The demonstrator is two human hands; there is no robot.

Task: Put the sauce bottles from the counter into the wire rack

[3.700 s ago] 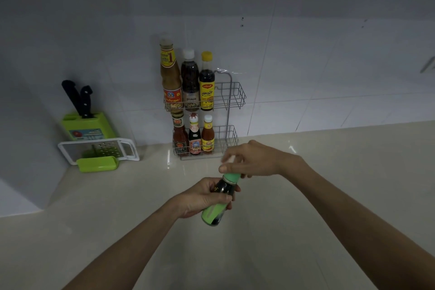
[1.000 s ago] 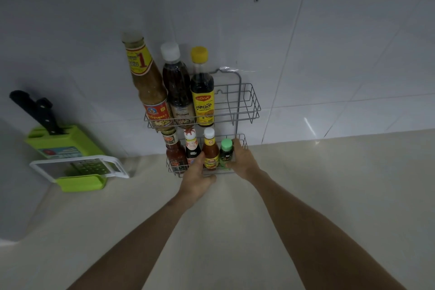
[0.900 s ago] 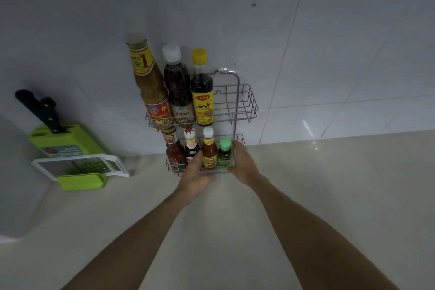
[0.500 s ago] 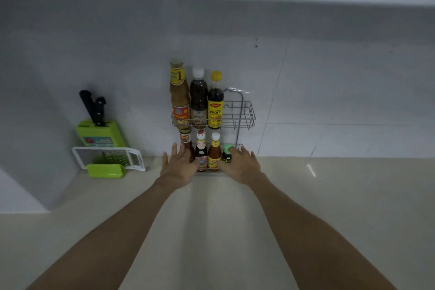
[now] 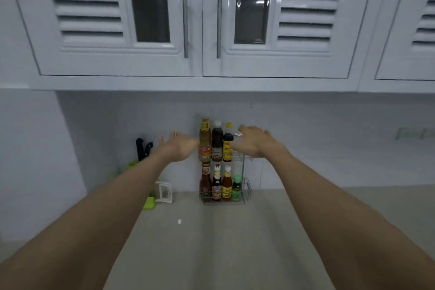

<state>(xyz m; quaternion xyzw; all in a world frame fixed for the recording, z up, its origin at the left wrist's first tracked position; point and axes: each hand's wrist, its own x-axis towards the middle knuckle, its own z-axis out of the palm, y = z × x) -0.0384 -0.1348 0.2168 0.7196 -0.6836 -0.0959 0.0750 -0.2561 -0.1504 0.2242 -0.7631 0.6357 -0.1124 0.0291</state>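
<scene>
Fingers point(image 5: 247, 130) are spread on both hands, nothing held. The left hand point(image 5: 180, 146) and right hand point(image 5: 253, 142) are raised flanking the wire rack point(image 5: 246, 189); every sauce bottle point(image 5: 236, 187) is seen upright inside, the right hand nearer.

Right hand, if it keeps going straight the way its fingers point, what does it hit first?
Probably the white tiled wall behind the wire rack. The right hand, open and empty, points up and away above the rack; depth is unclear.

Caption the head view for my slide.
Both open hands, left and right, raised before the wire rack holding seven sauce bottles.
</scene>
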